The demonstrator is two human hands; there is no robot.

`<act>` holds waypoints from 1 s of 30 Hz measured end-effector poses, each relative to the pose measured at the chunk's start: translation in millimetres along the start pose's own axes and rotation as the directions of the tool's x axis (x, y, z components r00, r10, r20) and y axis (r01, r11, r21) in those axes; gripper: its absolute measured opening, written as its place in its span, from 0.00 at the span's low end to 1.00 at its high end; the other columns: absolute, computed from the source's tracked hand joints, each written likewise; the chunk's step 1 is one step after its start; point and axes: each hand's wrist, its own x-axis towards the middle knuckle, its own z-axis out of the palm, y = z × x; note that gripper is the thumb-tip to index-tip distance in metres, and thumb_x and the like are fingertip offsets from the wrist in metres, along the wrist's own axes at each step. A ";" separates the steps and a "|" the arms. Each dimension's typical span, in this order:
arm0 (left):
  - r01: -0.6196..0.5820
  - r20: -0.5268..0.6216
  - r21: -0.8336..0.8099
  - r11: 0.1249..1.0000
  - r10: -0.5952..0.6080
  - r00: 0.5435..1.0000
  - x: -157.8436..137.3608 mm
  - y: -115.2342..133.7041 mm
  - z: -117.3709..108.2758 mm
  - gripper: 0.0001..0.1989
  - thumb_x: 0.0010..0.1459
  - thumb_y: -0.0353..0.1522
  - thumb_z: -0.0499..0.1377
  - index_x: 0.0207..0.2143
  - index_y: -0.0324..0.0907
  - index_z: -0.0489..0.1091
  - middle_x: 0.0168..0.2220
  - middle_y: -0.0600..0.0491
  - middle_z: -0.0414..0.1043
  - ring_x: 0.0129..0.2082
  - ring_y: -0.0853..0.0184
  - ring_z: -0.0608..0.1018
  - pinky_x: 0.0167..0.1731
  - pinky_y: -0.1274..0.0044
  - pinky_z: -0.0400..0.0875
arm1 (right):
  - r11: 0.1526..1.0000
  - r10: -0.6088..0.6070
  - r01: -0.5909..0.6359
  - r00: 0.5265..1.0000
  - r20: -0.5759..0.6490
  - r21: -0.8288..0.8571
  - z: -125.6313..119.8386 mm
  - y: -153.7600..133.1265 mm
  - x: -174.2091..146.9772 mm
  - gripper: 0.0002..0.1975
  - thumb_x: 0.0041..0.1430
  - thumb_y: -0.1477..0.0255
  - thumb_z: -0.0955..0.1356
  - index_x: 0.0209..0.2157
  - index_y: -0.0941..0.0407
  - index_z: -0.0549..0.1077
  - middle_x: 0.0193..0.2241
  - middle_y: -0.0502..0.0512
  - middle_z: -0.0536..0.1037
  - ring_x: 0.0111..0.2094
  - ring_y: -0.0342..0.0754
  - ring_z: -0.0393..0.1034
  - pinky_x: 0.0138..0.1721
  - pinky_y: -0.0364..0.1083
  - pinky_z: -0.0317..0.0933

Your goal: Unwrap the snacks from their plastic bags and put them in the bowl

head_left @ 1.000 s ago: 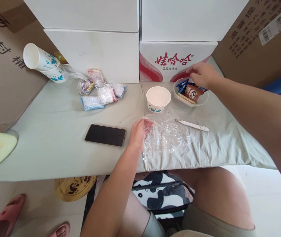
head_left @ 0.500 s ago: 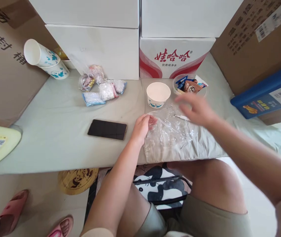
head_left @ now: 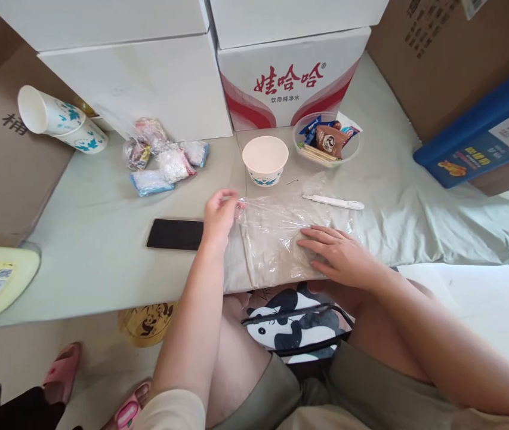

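A sheet of clear, crinkled plastic film lies spread on the cloth-covered table. My left hand pinches its upper left edge between thumb and fingers, beside the phone. On the film's right part rests my right hand, palm down with fingers spread. Just beyond it lies a slim white tool with a narrow tip; its exact kind is unclear. A white paper bowl with a blue leaf pattern stands behind the film. To its right is a clear plastic tub holding small wrapped packets and sticks.
Several plastic-wrapped bundles and stacked paper cups are at the back left. A black phone lies left of my hand. White cartons line the back; a blue box is at right. Another person's slippered feet show at lower left.
My right hand has come back from near the tub and the white tool and now lies on the film. My left hand still holds the film's edge. The view has shifted.
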 end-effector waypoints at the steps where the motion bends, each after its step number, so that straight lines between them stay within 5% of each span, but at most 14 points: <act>1: -0.076 -0.122 -0.017 0.997 0.073 0.990 0.4 0.5 -1.0 0.04 0.60 0.24 0.56 0.34 0.41 0.68 0.24 0.58 0.71 0.20 0.75 0.68 0.25 0.80 0.65 | 1.000 0.013 -0.013 1.000 0.016 -0.003 -1.6 -1.4 -1.3 0.26 0.66 0.66 0.65 0.64 0.52 0.69 0.68 0.58 0.64 0.68 0.61 0.59 0.64 0.65 0.60; 3: -0.257 -0.248 0.016 0.966 0.253 0.935 -10.1 1.0 -2.0 0.04 0.60 0.25 0.56 0.35 0.42 0.68 0.27 0.58 0.71 0.25 0.75 0.70 0.30 0.79 0.67 | 1.000 0.031 -0.031 0.999 0.045 0.003 -3.6 -3.8 -3.4 0.30 0.64 0.61 0.67 0.66 0.52 0.67 0.70 0.59 0.61 0.69 0.63 0.57 0.65 0.66 0.58; 4: -0.369 -0.212 0.071 0.927 0.376 0.902 -21.0 0.7 -1.4 0.02 0.60 0.28 0.58 0.34 0.42 0.69 0.28 0.58 0.71 0.27 0.74 0.71 0.32 0.79 0.68 | 0.999 0.037 -0.038 0.998 0.057 0.010 -4.2 -4.5 -4.2 0.33 0.62 0.58 0.69 0.67 0.53 0.66 0.70 0.59 0.60 0.70 0.64 0.55 0.66 0.67 0.56; 6: -0.584 0.116 0.152 0.798 0.572 0.812 -49.4 -1.5 2.4 0.06 0.62 0.35 0.58 0.33 0.43 0.71 0.28 0.56 0.73 0.29 0.71 0.74 0.33 0.76 0.71 | 0.999 0.037 -0.040 0.996 0.079 0.029 -4.8 -5.1 -5.6 0.41 0.57 0.53 0.72 0.68 0.53 0.64 0.72 0.60 0.56 0.71 0.66 0.52 0.67 0.68 0.53; 8: -0.756 0.569 0.186 0.628 0.558 0.604 -77.6 -6.6 9.1 0.08 0.58 0.37 0.62 0.38 0.43 0.74 0.38 0.52 0.79 0.39 0.64 0.80 0.44 0.70 0.75 | 0.999 0.024 -0.028 0.996 0.085 0.039 -4.6 -5.1 -6.5 0.45 0.54 0.54 0.74 0.69 0.53 0.62 0.72 0.62 0.54 0.72 0.68 0.49 0.68 0.69 0.51; 9: -0.809 0.676 0.219 0.545 0.514 0.529 -88.4 -10.2 13.0 0.15 0.55 0.38 0.65 0.43 0.43 0.74 0.46 0.49 0.80 0.47 0.59 0.80 0.52 0.65 0.74 | 0.999 0.017 -0.020 0.997 0.079 0.036 -4.3 -5.3 -6.8 0.44 0.54 0.56 0.75 0.69 0.54 0.62 0.72 0.62 0.54 0.72 0.68 0.49 0.68 0.69 0.51; 11: -0.850 0.790 0.297 0.435 0.388 0.474 -100.1 -18.3 19.6 0.22 0.52 0.35 0.67 0.50 0.42 0.73 0.57 0.45 0.75 0.59 0.53 0.75 0.60 0.61 0.70 | 1.000 0.005 -0.006 0.999 0.050 0.018 -3.7 -5.9 -6.9 0.38 0.56 0.63 0.73 0.67 0.54 0.65 0.71 0.62 0.57 0.71 0.67 0.52 0.66 0.67 0.55; 14: -0.817 0.791 0.375 0.438 0.309 0.528 -96.2 -26.4 20.8 0.08 0.58 0.28 0.59 0.39 0.42 0.76 0.51 0.46 0.79 0.53 0.56 0.79 0.55 0.63 0.74 | 1.000 -0.012 0.012 0.999 -0.042 0.003 -3.5 -6.7 -6.2 0.24 0.61 0.72 0.68 0.60 0.53 0.73 0.68 0.60 0.65 0.68 0.65 0.60 0.63 0.64 0.61; 18: -0.682 0.610 0.335 0.650 0.402 0.683 -79.3 -22.5 0.7 0.08 0.61 0.29 0.56 0.32 0.43 0.75 0.42 0.50 0.82 0.43 0.63 0.82 0.47 0.69 0.77 | 0.999 -0.018 0.029 0.969 -0.245 0.044 -5.8 -0.7 -6.9 0.14 0.60 0.75 0.65 0.46 0.55 0.78 0.60 0.60 0.75 0.62 0.64 0.67 0.59 0.64 0.64; 22: -0.593 0.475 0.324 0.737 0.415 0.776 -70.3 -17.3 -27.6 0.06 0.58 0.31 0.57 0.32 0.43 0.75 0.44 0.48 0.82 0.46 0.61 0.82 0.50 0.68 0.76 | 0.969 0.098 0.001 0.915 -0.391 0.245 -11.7 14.1 -11.5 0.06 0.58 0.75 0.65 0.34 0.54 0.74 0.46 0.59 0.81 0.47 0.57 0.76 0.49 0.57 0.68; 26: -0.517 0.421 0.413 0.750 0.345 0.839 -69.7 -20.4 -46.1 0.07 0.55 0.32 0.58 0.33 0.44 0.77 0.42 0.49 0.83 0.44 0.60 0.83 0.47 0.68 0.76 | 0.811 0.351 -0.064 0.848 -0.397 0.581 -18.5 24.4 -15.6 0.03 0.58 0.69 0.67 0.34 0.53 0.71 0.31 0.53 0.78 0.35 0.50 0.75 0.38 0.49 0.67; 30: -0.373 0.347 0.309 0.875 0.262 0.901 -69.2 -26.8 -50.5 0.08 0.56 0.38 0.61 0.33 0.43 0.76 0.31 0.50 0.82 0.35 0.62 0.83 0.42 0.70 0.77 | 0.558 0.494 -0.053 0.823 -0.280 0.828 -23.5 22.9 -16.2 0.20 0.56 0.61 0.71 0.49 0.51 0.70 0.34 0.52 0.79 0.37 0.51 0.75 0.42 0.50 0.69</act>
